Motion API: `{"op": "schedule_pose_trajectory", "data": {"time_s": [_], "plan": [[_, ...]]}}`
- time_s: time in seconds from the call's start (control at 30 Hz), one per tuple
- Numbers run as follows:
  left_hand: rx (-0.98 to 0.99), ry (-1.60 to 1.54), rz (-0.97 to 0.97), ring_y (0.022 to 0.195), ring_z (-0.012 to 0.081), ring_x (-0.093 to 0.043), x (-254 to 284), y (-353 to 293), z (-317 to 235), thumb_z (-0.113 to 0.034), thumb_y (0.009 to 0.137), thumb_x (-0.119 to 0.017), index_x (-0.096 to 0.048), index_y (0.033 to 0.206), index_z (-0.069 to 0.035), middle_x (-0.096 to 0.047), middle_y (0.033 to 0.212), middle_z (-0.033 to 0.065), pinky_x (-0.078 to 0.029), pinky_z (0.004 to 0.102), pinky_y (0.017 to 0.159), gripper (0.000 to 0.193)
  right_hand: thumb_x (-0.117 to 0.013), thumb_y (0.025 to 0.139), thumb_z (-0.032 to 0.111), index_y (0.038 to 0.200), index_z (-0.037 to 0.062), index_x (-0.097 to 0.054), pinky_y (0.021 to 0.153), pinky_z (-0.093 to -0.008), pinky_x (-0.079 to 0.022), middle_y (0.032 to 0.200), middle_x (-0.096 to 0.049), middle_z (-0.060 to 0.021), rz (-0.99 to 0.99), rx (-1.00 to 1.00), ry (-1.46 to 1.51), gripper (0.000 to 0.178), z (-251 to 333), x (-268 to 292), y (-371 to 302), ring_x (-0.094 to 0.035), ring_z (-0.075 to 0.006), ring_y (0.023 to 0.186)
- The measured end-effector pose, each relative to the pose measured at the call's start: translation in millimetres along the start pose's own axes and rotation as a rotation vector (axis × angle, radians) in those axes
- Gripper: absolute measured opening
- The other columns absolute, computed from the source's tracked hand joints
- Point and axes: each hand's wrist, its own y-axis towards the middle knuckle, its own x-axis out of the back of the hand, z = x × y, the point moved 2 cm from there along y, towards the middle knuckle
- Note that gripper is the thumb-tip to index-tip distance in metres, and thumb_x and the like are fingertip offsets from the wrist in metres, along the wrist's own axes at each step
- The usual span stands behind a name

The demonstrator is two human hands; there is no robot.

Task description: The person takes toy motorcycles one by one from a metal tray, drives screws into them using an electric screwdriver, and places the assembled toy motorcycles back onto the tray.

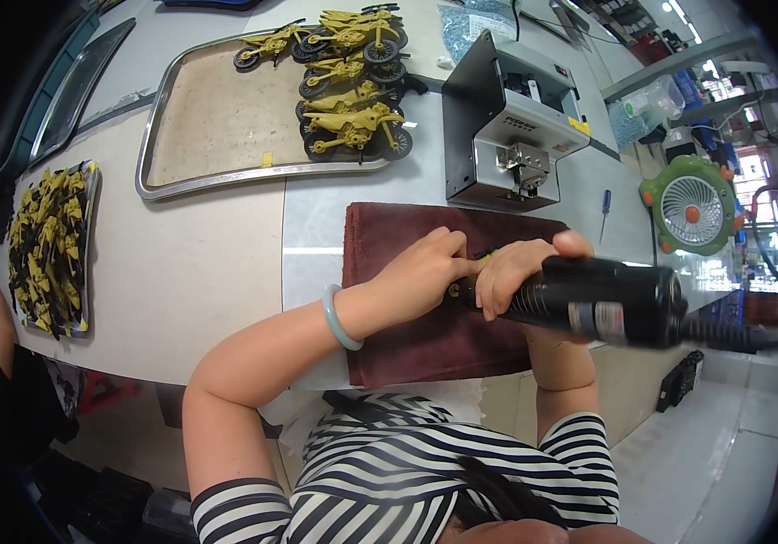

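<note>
Above the maroon cloth, the right hand wraps its grip around a black corded power tool, probably hefty and rigid, best held around its barrel; the left hand bunches its fingers near the tip, holding what, I cannot tell.

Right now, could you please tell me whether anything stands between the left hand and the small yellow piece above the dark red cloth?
Nothing visible does: the left hand is right at the small yellow piece. Beside the piece, the right hand, around the black corded tool, appears to hide part of it.
</note>
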Motion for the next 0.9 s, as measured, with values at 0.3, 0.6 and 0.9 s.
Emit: {"op": "schedule_pose_trajectory", "data": {"time_s": [0.3,0.6,0.9], "plan": [[-0.09,0.122,-0.046,0.08,0.0242,-0.048,0,2,-4,-0.002,0.064,-0.056,-0.063,0.073,-0.002,-0.05,0.084,0.0083,-0.044,0.0322,0.071,0.011,-0.047,0.074,0.069,0.138,0.0163,-0.012,0.055,-0.0391,-0.048,0.077,-0.056,-0.0144,-0.283,0.311,-0.208,0.09,44,-4,5,-0.054,-0.0221,0.056],[-0.134,0.488,0.001,0.094,0.0279,-0.054,-17,-12,-37,-0.007,0.068,-0.053,-0.058,0.086,0.007,-0.054,0.103,0.0176,-0.046,0.0322,0.083,0.023,-0.031,0.079,0.072,0.087,-0.001,-0.041,0.052,-0.0279,-0.048,0.066,-0.053,-0.0108,-0.784,0.317,-0.743,0.074,46,87,51,-0.055,-0.0187,0.052],[-0.177,0.794,0.088,0.102,0.0277,-0.054,-21,-18,-35,-0.011,0.074,-0.052,-0.057,0.101,0.008,-0.052,0.111,0.0188,-0.047,0.0291,0.084,0.034,-0.033,0.083,0.066,0.105,0.0007,-0.037,0.05,-0.0264,-0.047,0.063,-0.052,-0.0116,-0.691,0.274,-0.761,0.07,33,88,59,-0.054,-0.0185,0.05]]}}
